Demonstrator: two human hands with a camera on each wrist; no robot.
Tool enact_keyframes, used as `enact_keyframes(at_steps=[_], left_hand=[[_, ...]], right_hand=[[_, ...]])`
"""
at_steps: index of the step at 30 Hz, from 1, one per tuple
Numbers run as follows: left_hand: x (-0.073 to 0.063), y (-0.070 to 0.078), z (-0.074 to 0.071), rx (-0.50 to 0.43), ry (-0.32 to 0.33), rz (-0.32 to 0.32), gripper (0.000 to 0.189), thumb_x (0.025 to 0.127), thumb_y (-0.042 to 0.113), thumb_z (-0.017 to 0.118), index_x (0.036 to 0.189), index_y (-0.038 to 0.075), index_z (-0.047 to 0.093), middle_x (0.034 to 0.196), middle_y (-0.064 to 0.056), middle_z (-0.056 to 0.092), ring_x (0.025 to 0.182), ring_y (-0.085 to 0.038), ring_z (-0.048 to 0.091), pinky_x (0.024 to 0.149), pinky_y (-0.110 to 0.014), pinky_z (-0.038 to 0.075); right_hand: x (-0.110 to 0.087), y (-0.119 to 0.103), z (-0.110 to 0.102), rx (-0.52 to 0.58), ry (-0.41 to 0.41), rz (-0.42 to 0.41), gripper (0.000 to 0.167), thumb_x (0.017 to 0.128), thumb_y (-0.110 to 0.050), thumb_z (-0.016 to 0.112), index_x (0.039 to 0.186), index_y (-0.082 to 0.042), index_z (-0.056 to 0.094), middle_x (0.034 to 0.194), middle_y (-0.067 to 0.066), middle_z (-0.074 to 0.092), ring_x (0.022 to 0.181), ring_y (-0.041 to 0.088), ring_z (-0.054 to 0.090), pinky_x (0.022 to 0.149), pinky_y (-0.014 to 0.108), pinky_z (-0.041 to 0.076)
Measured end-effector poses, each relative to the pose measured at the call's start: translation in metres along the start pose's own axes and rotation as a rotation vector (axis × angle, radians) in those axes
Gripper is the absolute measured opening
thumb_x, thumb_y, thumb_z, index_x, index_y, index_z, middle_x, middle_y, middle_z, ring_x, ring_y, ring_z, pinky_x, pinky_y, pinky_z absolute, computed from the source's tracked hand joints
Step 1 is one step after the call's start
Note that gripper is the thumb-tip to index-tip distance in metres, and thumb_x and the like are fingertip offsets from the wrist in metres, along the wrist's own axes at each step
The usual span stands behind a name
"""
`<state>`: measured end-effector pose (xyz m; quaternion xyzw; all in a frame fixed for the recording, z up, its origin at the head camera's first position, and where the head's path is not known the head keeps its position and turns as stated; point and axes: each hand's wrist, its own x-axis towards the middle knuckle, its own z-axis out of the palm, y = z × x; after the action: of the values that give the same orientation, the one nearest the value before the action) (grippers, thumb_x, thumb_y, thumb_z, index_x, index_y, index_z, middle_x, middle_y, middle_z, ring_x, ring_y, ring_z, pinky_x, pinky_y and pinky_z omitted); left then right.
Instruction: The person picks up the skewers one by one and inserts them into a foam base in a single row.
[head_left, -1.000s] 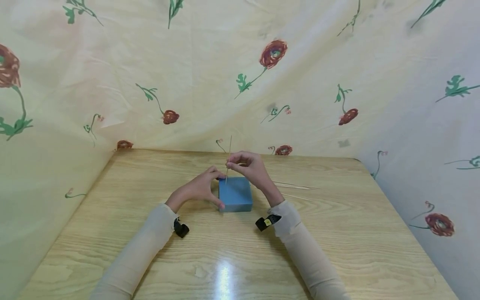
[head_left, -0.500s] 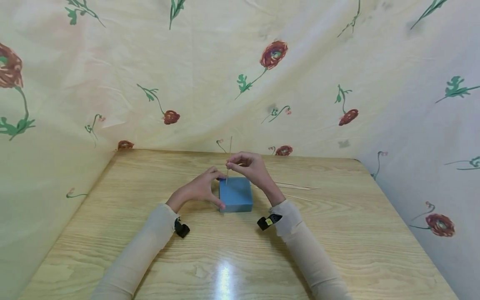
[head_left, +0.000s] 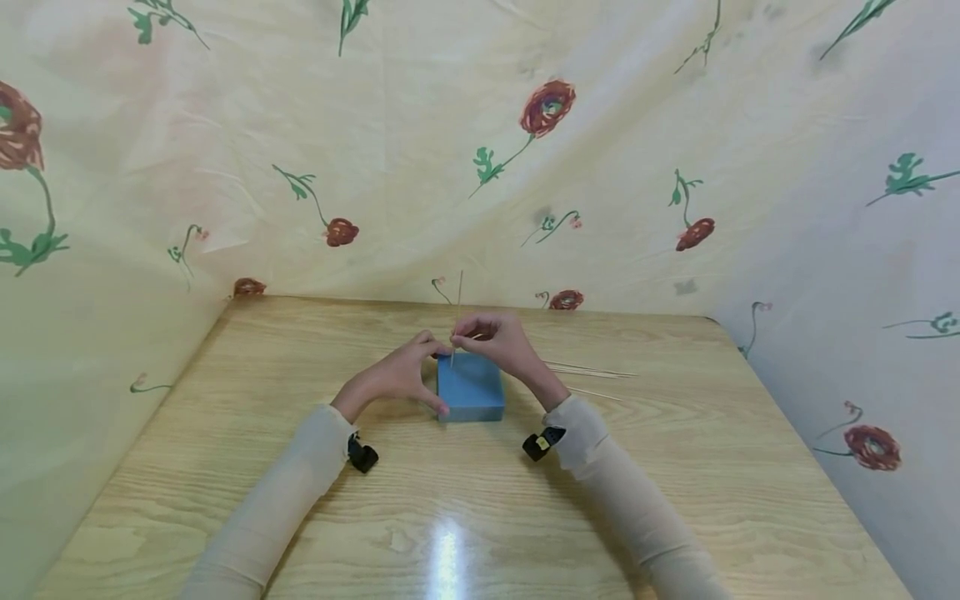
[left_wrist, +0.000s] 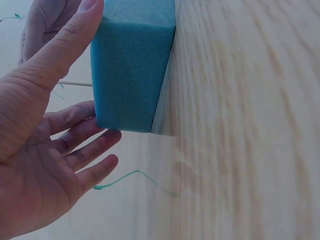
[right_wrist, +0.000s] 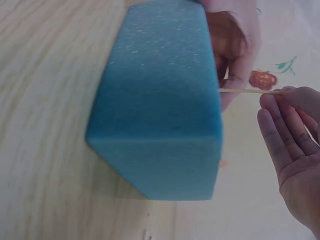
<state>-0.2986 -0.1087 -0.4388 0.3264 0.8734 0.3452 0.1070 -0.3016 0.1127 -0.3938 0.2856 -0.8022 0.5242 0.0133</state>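
1. Holding the left side of the blue, rectangular foam block (head_left: 471,387) with the left hand (head_left: 397,372): thumb at the near-left corner, forefinger at the far-left. Best to brace firmly without denting the foam.
2. Resting the block flat on the pale, wood-grained table (head_left: 390,517), between both hands; likely to slide or tip if pushed sideways.
3. Standing the thin, pale wooden stick (head_left: 459,302) almost upright on the block's top, near the far-left corner. Depth of entry: impossible to tell.
4. Pinching that stick low with the right hand (head_left: 501,343), between thumb and fingers, just above the foam. Press along the stick's own line, slowly, to limit bending.
5. Farther right, lying on the table: spare thin wooden sticks (head_left: 615,374). Best to avoid brushing against them.
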Motion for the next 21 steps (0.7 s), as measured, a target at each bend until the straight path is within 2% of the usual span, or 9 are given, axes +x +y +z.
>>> enact_keyframes(at_steps=[5,10,17,21], left_hand=[[-0.001,0.002,-0.001,-0.002,-0.004,-0.006,0.097,0.069,0.044,0.094,0.147,0.005,0.051,0.126,-0.009,0.047,0.126,-0.029,0.051,0.109,-0.046,0.045],[-0.001,0.001,-0.002,-0.004,-0.010,-0.009,0.097,0.070,0.044,0.094,0.147,0.005,0.051,0.126,-0.009,0.047,0.125,-0.029,0.050,0.109,-0.046,0.045],[0.000,-0.001,-0.001,-0.010,-0.014,0.000,0.097,0.069,0.043,0.094,0.147,0.005,0.051,0.126,-0.010,0.047,0.126,-0.029,0.051,0.110,-0.046,0.045],[0.000,-0.001,0.000,-0.011,-0.013,0.002,0.097,0.069,0.044,0.094,0.147,0.006,0.051,0.126,-0.010,0.047,0.126,-0.028,0.050,0.110,-0.046,0.045]], right_hand=[[-0.006,-0.018,-0.001,-0.008,-0.013,-0.019,0.012,0.092,0.005,0.071,0.100,0.012,0.074,0.096,0.027,0.074,0.085,0.030,0.073,0.074,0.022,0.059],[-0.006,-0.021,-0.002,-0.008,-0.032,-0.004,0.013,0.093,0.003,0.071,0.102,0.012,0.074,0.098,0.027,0.074,0.089,0.037,0.073,0.075,0.021,0.058],[0.003,0.015,-0.002,-0.036,-0.035,0.006,0.009,0.093,-0.005,0.074,0.099,0.000,0.078,0.098,0.016,0.076,0.086,0.014,0.072,0.077,0.027,0.060],[0.004,0.015,-0.004,-0.051,-0.064,-0.004,0.008,0.094,-0.005,0.073,0.099,-0.001,0.078,0.098,0.015,0.076,0.086,0.014,0.072,0.077,0.026,0.060]])
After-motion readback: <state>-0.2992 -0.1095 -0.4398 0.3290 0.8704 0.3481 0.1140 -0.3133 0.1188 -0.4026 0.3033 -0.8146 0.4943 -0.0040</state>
